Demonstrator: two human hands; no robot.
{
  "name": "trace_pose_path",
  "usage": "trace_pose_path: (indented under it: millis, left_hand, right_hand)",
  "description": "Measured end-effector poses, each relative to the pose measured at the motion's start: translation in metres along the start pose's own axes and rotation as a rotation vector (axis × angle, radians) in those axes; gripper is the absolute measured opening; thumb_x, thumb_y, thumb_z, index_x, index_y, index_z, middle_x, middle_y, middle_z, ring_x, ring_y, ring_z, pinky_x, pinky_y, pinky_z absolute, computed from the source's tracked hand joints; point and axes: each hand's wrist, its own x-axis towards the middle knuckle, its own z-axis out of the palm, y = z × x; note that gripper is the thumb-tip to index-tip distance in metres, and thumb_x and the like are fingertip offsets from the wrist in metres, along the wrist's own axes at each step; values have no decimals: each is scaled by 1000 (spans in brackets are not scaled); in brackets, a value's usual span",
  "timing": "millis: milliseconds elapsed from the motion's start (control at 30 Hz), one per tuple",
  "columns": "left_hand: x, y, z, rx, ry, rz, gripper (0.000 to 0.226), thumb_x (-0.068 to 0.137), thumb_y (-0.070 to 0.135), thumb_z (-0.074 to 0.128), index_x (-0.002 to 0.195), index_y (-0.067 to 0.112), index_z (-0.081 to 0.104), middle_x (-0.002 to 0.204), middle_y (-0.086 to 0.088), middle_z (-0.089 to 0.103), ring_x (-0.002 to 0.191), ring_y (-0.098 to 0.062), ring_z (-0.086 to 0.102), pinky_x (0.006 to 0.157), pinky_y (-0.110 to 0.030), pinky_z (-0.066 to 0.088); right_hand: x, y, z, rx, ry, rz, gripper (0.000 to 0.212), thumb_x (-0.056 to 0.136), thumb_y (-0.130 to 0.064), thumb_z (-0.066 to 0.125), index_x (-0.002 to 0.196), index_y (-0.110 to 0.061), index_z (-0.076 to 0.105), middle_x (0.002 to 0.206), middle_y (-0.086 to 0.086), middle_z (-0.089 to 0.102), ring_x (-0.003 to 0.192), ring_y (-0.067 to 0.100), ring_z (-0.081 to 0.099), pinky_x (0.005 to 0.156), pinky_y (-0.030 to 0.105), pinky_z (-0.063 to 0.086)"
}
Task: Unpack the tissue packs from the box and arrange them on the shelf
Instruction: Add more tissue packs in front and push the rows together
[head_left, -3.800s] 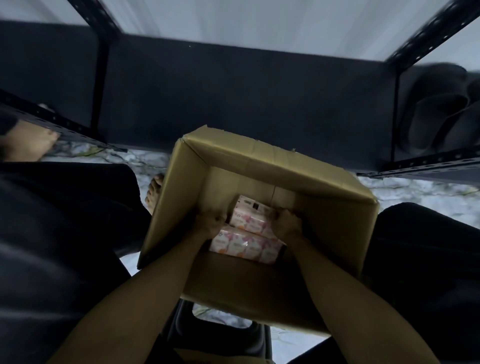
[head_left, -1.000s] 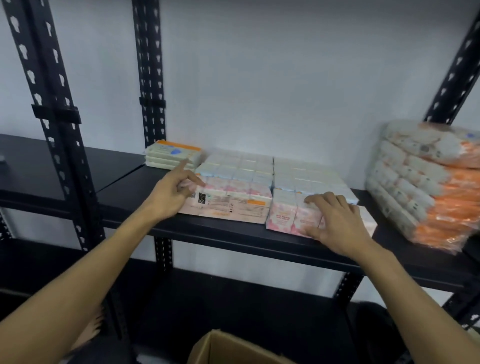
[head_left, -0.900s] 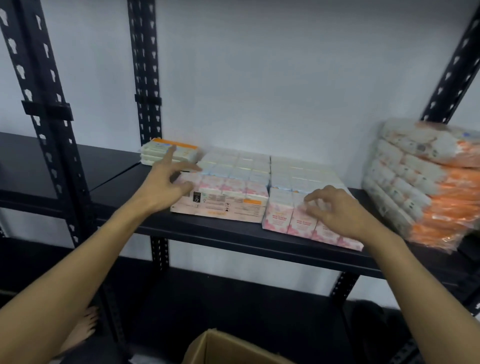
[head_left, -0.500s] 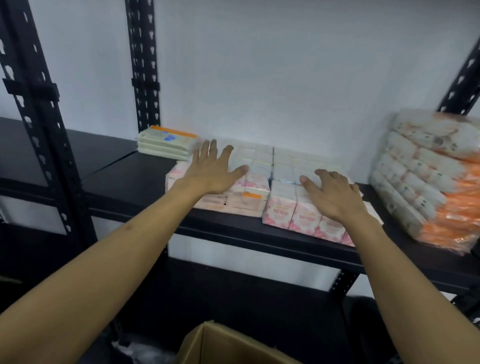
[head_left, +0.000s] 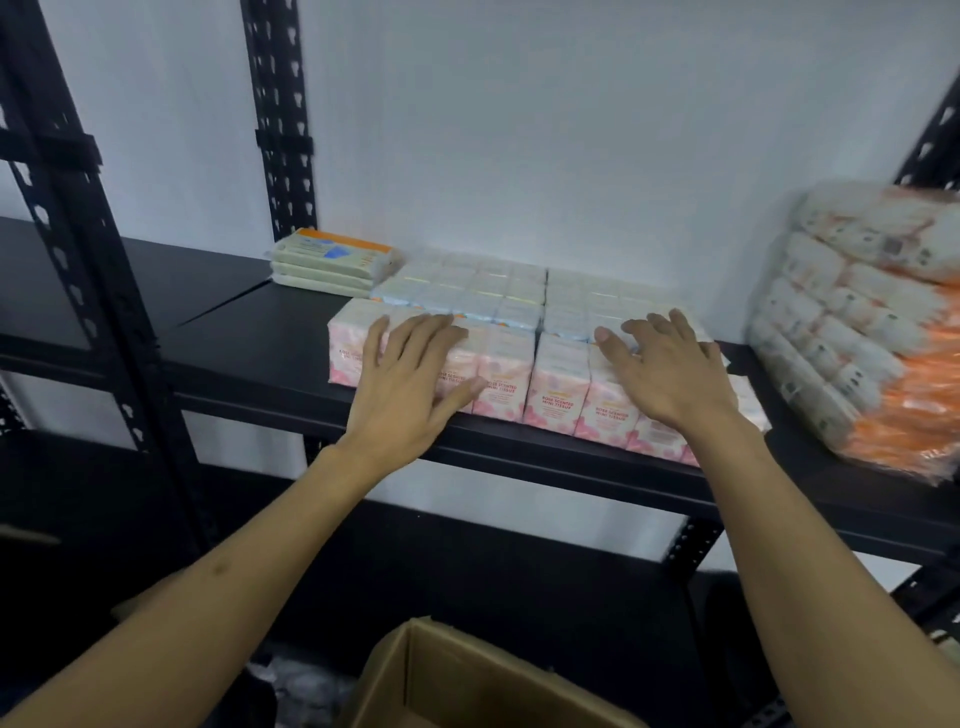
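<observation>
Two pink tissue packs stand side by side at the front of the black shelf (head_left: 249, 358). My left hand (head_left: 410, 384) lies flat with straight fingers on the left pink pack (head_left: 504, 384). My right hand (head_left: 670, 369) rests the same way on the right pink pack (head_left: 561, 395). Behind them lie rows of pale blue tissue packs (head_left: 483, 296). The open cardboard box (head_left: 467, 680) sits below, at the bottom edge of the view; its inside is hidden.
A flat stack of cream packs (head_left: 332, 260) lies at the shelf's back left. A large bundle of white and orange tissue packs (head_left: 862, 327) leans at the right end. Black perforated uprights (head_left: 280, 114) stand left, and a lower shelf sits beneath.
Earlier both hands were in the box on pink packs. In the last second the left pack was turned upright at the shelf's front, and both hands settled flat on the packs.
</observation>
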Motion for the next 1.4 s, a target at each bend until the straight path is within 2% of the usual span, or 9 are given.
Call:
trace_pose_path:
  millis: [333,533,600,667,767,900,1167,1267,1400]
  left_hand:
    - [64,1,-39,-38,-197,-162,59,89,78,39,107,29,65,123,2,65,128,-23,49,105,-48,32]
    - [68,0,-17,46,-308,-277,63,99,67,27,148,29,40,160,-7,35,150,-27,26,119,-50,19]
    - [66,1,-16,57,-325,-258,63,100,64,25,152,30,36,164,-7,30,151,-26,25,120,-50,18]
    - [67,0,-18,71,-364,-256,63,100,63,24,151,29,39,164,-6,30,150,-25,29,120,-50,20]
    - [65,0,-19,79,-377,-251,62,101,61,24,147,26,46,158,-2,41,144,-23,39,117,-50,25]
    - [64,2,-19,69,-364,-243,61,101,58,25,145,25,49,154,-1,46,141,-23,42,114,-50,27]
    - [59,1,-20,76,-329,-217,57,101,56,23,145,30,50,154,-1,47,141,-23,42,115,-51,25]
    - [52,2,-20,52,-246,-213,57,98,56,23,132,31,61,137,4,61,130,-20,52,112,-48,28]
    - [40,4,-19,30,-91,-205,47,99,52,35,119,28,70,132,4,66,125,-18,55,111,-45,28]
  right_hand:
    - [-1,0,0,36,17,12,56,99,-63,26,119,-17,49,139,5,53,138,26,37,110,52,29]
    - [-9,-1,0,-17,25,4,67,100,-61,18,103,-15,67,145,5,52,149,25,25,115,53,22]
    - [-22,-4,2,-32,160,-21,62,103,-54,22,92,-14,68,136,6,61,146,25,33,112,50,25]
    - [-41,-8,11,-69,422,-51,53,105,-47,31,88,-11,66,106,8,72,118,28,58,98,45,35]
    - [-58,-8,37,-156,681,-92,42,106,-41,39,94,-8,62,89,10,67,87,30,57,85,43,37]
    - [-60,-8,54,-97,615,-80,35,105,-41,46,108,-8,59,111,10,65,102,30,55,93,44,35]
    - [-31,-5,1,65,437,-60,46,102,-50,43,81,-14,62,89,2,63,94,27,53,86,44,34]
    - [-11,-11,-8,118,462,11,42,103,-43,42,94,-9,65,101,9,67,102,31,53,88,45,37]
    - [-3,-14,6,10,269,53,48,103,-47,33,107,-10,63,111,11,64,110,32,51,98,48,35]
